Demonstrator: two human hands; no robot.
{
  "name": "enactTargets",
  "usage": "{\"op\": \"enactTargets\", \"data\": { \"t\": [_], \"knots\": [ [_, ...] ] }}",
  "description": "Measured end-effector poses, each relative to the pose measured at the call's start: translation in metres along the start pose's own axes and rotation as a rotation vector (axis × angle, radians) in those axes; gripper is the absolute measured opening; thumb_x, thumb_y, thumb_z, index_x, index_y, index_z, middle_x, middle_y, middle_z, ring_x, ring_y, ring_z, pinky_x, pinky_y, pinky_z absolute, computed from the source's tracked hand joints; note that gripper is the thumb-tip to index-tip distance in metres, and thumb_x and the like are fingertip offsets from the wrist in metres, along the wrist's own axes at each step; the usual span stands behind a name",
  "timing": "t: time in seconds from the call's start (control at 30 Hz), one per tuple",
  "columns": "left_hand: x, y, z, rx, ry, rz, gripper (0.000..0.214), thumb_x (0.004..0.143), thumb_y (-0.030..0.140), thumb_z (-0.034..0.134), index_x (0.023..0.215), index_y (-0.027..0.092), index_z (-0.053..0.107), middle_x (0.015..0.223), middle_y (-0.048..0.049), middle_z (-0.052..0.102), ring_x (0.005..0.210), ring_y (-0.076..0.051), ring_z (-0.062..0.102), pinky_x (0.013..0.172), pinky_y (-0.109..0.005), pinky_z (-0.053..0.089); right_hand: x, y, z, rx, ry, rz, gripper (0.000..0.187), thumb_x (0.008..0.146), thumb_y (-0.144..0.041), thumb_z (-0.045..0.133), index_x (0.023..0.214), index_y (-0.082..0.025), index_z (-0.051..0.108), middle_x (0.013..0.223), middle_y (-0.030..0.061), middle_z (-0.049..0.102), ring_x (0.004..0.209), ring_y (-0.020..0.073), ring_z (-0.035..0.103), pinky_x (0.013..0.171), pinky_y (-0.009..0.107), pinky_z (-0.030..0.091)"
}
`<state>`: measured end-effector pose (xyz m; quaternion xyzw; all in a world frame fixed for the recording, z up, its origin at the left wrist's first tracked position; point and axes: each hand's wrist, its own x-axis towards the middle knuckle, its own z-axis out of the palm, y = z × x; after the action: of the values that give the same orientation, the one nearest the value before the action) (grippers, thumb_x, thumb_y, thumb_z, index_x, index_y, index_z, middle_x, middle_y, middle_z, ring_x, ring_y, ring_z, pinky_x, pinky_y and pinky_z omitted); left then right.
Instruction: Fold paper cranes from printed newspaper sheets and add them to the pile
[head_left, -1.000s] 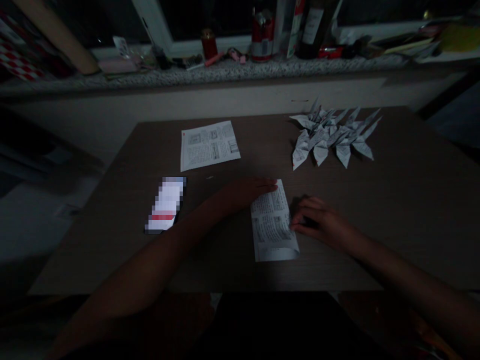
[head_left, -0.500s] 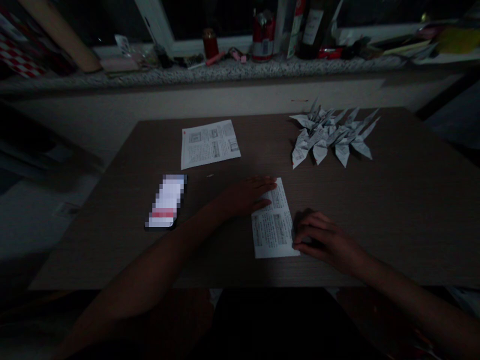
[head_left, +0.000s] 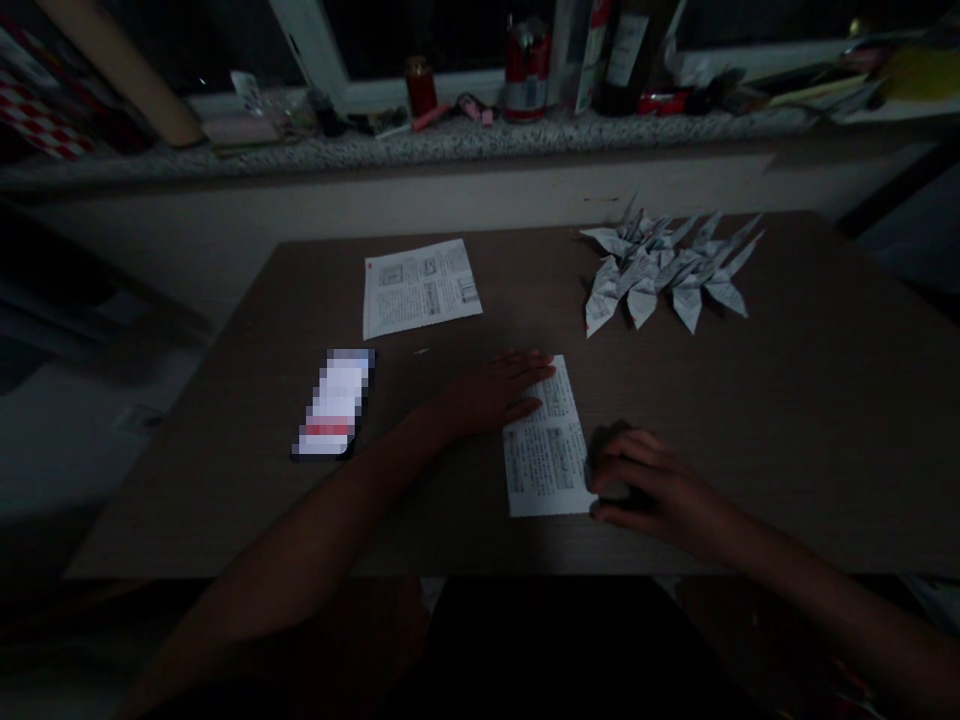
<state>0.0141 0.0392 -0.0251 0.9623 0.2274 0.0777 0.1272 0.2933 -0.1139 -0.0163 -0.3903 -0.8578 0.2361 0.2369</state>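
A folded printed sheet (head_left: 546, 445) lies flat in the near middle of the desk (head_left: 787, 420), its long side running near to far, and both hands work on it from opposite sides. The left hand (head_left: 495, 390) reaches in from the near left with the forearm low over the desk; it lies open and flat, fingers extended and close together, their tips weighing on the sheet's far left corner, a hold that seems meant to pin the paper against sliding. The right hand (head_left: 649, 485) comes from the near right and sits at the sheet's near right edge with its fingers curled under, the tips at the paper's border; in this dim light it cannot be told whether they pinch the edge or only press it down. Far right lies a cluster of folded paper cranes (head_left: 664, 268), set well apart from the hands. An unfolded printed sheet (head_left: 420, 287) waits far left, and a lit phone (head_left: 334, 402) lies left of the left arm.
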Motion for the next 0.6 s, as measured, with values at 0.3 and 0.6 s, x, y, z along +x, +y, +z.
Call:
{"op": "enactTargets", "data": {
  "t": [0.3,0.6],
  "knots": [
    [-0.004,0.004,-0.004,0.011,0.043,-0.081,0.052,0.109,0.045,0.045,0.157,0.026,0.044,0.172,-0.0086,0.028,0.159,-0.027,0.027,0.130,-0.046,0.024,0.005,-0.003,-0.006,0.071,-0.044,0.019,0.016,0.093,-0.038,0.075,0.105,-0.028,0.070,0.105,0.0062,0.069,0.106,0.0262,0.061,0.090,0.043,0.050],
    [-0.005,0.009,-0.008,-0.077,0.109,-0.249,0.078,0.100,0.058,0.059,0.160,0.014,0.035,0.167,-0.0161,0.035,0.153,-0.031,0.037,0.126,-0.044,0.032,0.064,0.032,-0.024,0.030,0.185,0.163,0.023,0.103,-0.035,0.056,0.118,-0.025,0.070,0.111,0.0100,0.072,0.104,0.0279,0.068,0.092,0.046,0.055]
  ]
}}
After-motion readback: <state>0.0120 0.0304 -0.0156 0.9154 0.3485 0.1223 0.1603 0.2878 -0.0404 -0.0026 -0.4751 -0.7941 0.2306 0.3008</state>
